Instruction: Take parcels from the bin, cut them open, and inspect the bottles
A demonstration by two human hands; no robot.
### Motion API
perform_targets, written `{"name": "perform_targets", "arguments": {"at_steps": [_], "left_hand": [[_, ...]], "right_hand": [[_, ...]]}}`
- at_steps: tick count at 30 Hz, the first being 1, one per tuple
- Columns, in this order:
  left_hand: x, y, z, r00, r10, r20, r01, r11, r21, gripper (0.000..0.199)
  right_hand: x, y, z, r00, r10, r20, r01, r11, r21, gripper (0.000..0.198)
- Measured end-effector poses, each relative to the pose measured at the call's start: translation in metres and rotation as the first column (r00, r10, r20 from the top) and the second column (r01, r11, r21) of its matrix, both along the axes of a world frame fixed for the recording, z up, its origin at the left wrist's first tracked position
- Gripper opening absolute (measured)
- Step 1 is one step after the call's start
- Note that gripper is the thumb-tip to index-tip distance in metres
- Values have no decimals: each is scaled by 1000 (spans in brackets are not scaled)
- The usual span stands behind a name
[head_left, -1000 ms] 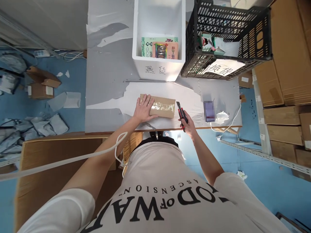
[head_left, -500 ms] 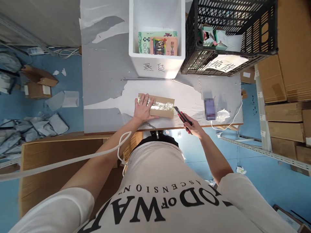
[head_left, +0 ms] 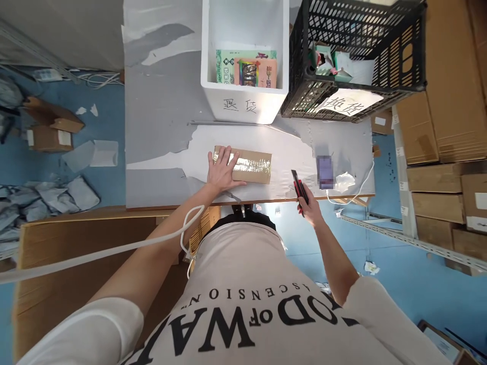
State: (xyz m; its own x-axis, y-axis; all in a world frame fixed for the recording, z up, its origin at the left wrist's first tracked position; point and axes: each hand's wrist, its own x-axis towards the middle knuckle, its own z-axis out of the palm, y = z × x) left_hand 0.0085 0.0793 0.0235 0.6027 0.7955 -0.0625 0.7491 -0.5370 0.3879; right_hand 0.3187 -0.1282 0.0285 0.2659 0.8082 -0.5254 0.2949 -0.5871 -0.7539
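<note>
A small brown cardboard box, sealed along its top with shiny tape, lies on the table. My left hand rests on its left end, fingers spread and pressing flat, covering that part of the box. Off to the right, at the table's front edge, my right hand is closed around a black and red utility knife. The knife's tip points away from me and stands apart from the box.
A white foam bin with printed packets and a black plastic crate with small boxes stand at the back. A phone with a white cable lies right, beside crumpled white paper. Stacked cartons stand at far right.
My right hand has drawn the utility knife away from the box's right end, to the right and slightly toward me. My left hand has stayed on the box.
</note>
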Motion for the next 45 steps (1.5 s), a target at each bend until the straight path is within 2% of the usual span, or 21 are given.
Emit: {"name": "perform_targets", "arguments": {"at_steps": [3, 5, 8, 11, 13, 16, 18, 19, 21, 24, 25, 27, 31, 33, 35, 37, 39, 40, 41, 43, 45], "left_hand": [[-3, -7, -1, 998, -9, 61, 6, 999, 46, 96], [-6, -15, -3, 993, -49, 107, 40, 996, 82, 72], [-10, -28, -11, 983, -100, 152, 80, 988, 134, 39], [-13, -38, -23, 978, -105, 182, 75, 983, 168, 36], [-14, -42, -29, 972, -96, 212, 60, 983, 174, 39], [-13, -45, -35, 966, -69, 251, 31, 988, 154, 40], [-11, -45, -36, 962, -58, 265, 23, 991, 132, 39], [-10, -45, -36, 961, -59, 272, 26, 992, 123, 39], [-8, -45, -35, 957, -58, 284, 30, 994, 104, 39], [-7, -47, -35, 953, -28, 300, 3, 997, 83, 39], [-7, -48, -35, 953, -16, 304, -8, 997, 78, 39], [-7, -49, -36, 952, -5, 307, -18, 997, 72, 38], [-7, -51, -36, 953, 5, 301, -27, 997, 69, 38], [-6, -53, -34, 955, 19, 297, -44, 996, 78, 38], [-6, -53, -27, 956, 18, 292, -49, 994, 100, 38], [-8, -52, -19, 957, -9, 289, -27, 993, 119, 39], [-15, -47, -9, 960, -14, 280, -22, 992, 123, 45], [-20, -43, -6, 962, 11, 272, -46, 991, 123, 53], [-26, -36, -3, 964, 49, 263, -84, 989, 121, 65], [-40, -19, -1, 964, 98, 247, -126, 987, 100, 94], [-53, 4, -3, 971, 19, 239, -31, 998, 48, 117]], "right_hand": [[2, 22, -35, 898, -20, 439, 36, 999, -28, 68], [-5, 38, -58, 803, 3, 596, 13, 1000, -23, 61], [-18, 49, -81, 742, 65, 668, -55, 998, -36, 57], [-23, 51, -86, 716, 135, 685, -89, 991, -102, 58], [-23, 61, -76, 696, 111, 710, -85, 994, -71, 57], [-29, 98, -42, 689, 61, 722, -218, 968, 127, 62], [-44, 131, -16, 666, 166, 727, -449, 868, 213, 67], [-53, 146, -4, 611, 272, 743, -578, 795, 184, 68], [-73, 169, 13, 449, 451, 772, -751, 658, 53, 66], [-92, 186, 24, 260, 571, 779, -828, 547, -125, 56], [-94, 190, 26, 236, 587, 774, -830, 536, -154, 52], [-89, 203, 27, 257, 598, 759, -802, 570, -177, 46], [-71, 245, 26, 472, 492, 732, -602, 786, -140, 42], [-67, 259, 26, 560, 374, 739, -545, 838, -11, 42], [-70, 257, 28, 598, 274, 754, -582, 795, 173, 38], [-77, 239, 32, 577, 279, 767, -697, 658, 285, 36], [-86, 213, 38, 498, 412, 763, -825, 497, 270, 37], [-91, 200, 40, 450, 492, 745, -869, 436, 236, 37], [-96, 188, 42, 405, 547, 732, -894, 406, 191, 37], [-105, 172, 44, 329, 600, 730, -904, 423, 60, 48], [-110, 164, 46, 277, 615, 738, -869, 488, -81, 63]]}}
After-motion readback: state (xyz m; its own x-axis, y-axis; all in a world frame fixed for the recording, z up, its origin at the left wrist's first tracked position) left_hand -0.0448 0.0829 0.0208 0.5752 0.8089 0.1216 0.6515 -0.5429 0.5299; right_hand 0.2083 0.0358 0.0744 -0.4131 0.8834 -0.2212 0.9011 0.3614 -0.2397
